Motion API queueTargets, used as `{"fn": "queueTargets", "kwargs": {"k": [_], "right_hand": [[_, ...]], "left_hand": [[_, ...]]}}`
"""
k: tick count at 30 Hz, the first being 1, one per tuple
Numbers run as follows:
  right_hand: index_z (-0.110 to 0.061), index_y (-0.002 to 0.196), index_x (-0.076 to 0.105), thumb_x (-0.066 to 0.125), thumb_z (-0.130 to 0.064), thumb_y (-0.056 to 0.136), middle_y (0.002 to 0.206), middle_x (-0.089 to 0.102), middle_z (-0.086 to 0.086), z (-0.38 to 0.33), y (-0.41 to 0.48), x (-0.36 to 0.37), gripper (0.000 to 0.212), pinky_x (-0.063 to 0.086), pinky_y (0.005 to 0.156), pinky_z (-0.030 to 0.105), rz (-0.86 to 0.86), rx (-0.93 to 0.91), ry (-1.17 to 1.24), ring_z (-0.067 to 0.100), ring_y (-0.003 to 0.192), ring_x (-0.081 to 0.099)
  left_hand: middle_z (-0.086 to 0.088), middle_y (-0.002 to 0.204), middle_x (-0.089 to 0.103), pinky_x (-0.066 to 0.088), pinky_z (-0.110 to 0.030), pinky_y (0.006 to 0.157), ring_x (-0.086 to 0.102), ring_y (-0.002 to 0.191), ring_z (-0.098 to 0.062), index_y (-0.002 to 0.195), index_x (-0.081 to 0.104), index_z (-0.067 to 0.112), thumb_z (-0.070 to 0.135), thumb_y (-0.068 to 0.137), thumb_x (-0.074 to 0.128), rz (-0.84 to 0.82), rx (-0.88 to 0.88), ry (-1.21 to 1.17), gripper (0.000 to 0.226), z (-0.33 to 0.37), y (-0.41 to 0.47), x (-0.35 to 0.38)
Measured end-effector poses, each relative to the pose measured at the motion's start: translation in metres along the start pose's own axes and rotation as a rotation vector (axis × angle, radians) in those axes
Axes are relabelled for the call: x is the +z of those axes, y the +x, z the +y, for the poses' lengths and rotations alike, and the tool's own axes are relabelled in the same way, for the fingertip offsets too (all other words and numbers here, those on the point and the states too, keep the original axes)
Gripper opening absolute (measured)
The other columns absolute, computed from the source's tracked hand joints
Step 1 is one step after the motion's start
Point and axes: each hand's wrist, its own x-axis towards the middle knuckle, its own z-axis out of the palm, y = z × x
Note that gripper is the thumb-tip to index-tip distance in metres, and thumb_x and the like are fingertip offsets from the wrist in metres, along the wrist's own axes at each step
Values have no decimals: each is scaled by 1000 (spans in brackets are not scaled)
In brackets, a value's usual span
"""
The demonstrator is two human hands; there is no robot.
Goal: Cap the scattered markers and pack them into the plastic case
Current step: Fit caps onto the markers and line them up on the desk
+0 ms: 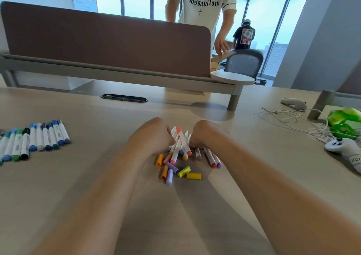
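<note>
Forearms [109, 186]: two bare forearms reach across the pale wooden desk [78, 186] and close in on the marker heap [180, 145], a jumble of white plastic barrels with orange, pink and purple ends.
Left hand [154, 135]: pressed to the left side of the marker heap, with the fingers curled in and gripping barrels. The knuckles hide which ones.
Right hand [203, 135]: on the right side of the marker heap, with the fingers likewise curled down onto the barrels, so the bundle is squeezed between both hands.
Loose caps [193, 175]: short plastic tubes in orange, lilac and yellow lie just on the near side of the marker heap.
Capped row [37, 139]: blue, green and black markers lie side by side, well to the left of the marker heap.
Plastic case: not in view.
Step in hand: probably bunching the uncapped markers together before capping. Packing has not begun.
Doing it well: take one barrel at a time, match the cap colour to the tip, and push the cap straight on until it seats. Keep bare tips off the desk and fingers. Keep the caps from being swept off the near edge.
Clutter: a white controller [343, 147] and a tangled white cable [304, 122] lie well to the right of the marker heap.
</note>
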Motion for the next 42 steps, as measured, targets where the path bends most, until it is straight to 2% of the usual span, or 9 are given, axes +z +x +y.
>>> {"fn": "queueTargets", "kwargs": {"k": [4, 9, 15, 19, 24, 28, 34, 37, 42], "right_hand": [[-11, 102, 65, 63, -31, 92, 94, 63, 2, 9, 2, -1, 23, 51, 72, 22, 43, -23, 147, 13, 78, 59], [-13, 67, 55, 63, -30, 89, 63, 47, 1, 19, -19, -6, 29, 37, 52, 23, 149, -128, 516, 12, 54, 44], [-12, 54, 45, 59, -30, 89, 52, 31, 0, 21, -31, 7, 42, 29, 50, 26, 197, -209, 611, 14, 49, 31], [-11, 56, 50, 59, -29, 87, 55, 36, 4, 25, -35, 11, 38, 32, 54, 27, 212, -246, 651, 17, 52, 36], [0, 73, 69, 58, -27, 88, 65, 53, 11, 29, -38, 10, 33, 45, 62, 32, 206, -266, 704, 19, 61, 49], [-10, 82, 71, 58, -21, 91, 67, 73, -5, 35, -39, 8, 19, 58, 77, 35, 137, -329, 754, 12, 63, 63], [-22, 90, 69, 62, -23, 91, 71, 73, -1, 41, -42, 6, 8, 58, 70, 32, 114, -460, 746, 9, 55, 61], [-25, 89, 69, 62, -28, 93, 71, 73, -1, 42, -42, 6, 9, 58, 66, 28, 112, -476, 711, 7, 54, 60], [-25, 89, 70, 62, -31, 91, 69, 73, -4, 44, -38, 7, 9, 59, 74, 35, 125, -464, 686, 11, 59, 62]], "left_hand": [[-6, 91, 68, 49, -26, 71, 64, 84, -18, 97, 71, 13, 24, 87, 69, -103, -35, 136, 15, -5, 1, -1], [-4, 67, 50, 35, -23, 53, 48, 63, -14, 71, 56, 16, 27, 86, 68, -175, -32, 237, 23, -5, -1, 1], [-3, 64, 41, 30, -24, 49, 37, 57, -14, 64, 46, 14, 29, 87, 67, -245, -5, 400, 35, 3, -6, 5], [-4, 64, 38, 27, -26, 47, 34, 55, -15, 63, 42, 14, 26, 89, 63, -216, 14, 424, 36, 5, -8, 7], [-6, 61, 40, 30, -26, 51, 39, 56, -17, 65, 54, 9, 28, 87, 62, -108, -45, 148, 31, 1, -8, -7], [-3, 68, 66, 41, -28, 59, 53, 61, -17, 80, 74, 4, 30, 92, 58, 2, 24, -180, 32, -5, -4, -18], [0, 73, 62, 39, -26, 53, 47, 62, -13, 93, 73, 16, 21, 94, 62, 52, -4, -651, 13, -11, 3, -12], [-2, 76, 59, 37, -25, 50, 44, 62, -13, 92, 72, 18, 11, 97, 55, 76, -28, -719, 19, -13, 4, -10], [0, 76, 58, 40, -27, 55, 47, 65, -13, 86, 69, 23, 10, 98, 51, 118, -36, -667, 26, -14, 6, -7]]}}
